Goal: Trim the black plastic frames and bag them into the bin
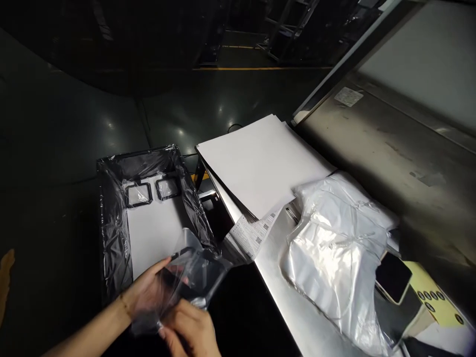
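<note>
A clear plastic bag [206, 280] is spread between my two hands, over the near right corner of a lined bin. My left hand [148, 292] grips it from the left, the fingers partly showing through the film. Closed on the bag's near edge is my right hand [193, 325], with thumb and fingers pinched together. Something dark shows through the film, but I cannot make out whether it is inside or behind. In the black bin [102, 208], lined with thin plastic, two black rounded rectangular frames [138, 194] lie at the far end beside a white sheet [158, 233].
To the right, a metal table [277, 277] bears a stack of white sheets [256, 163], printed paper labels [253, 235] and a pile of clear plastic bags [334, 253]. A phone [393, 276] lies by a yellow card [433, 292]. A grey machine panel [390, 144] rises behind.
</note>
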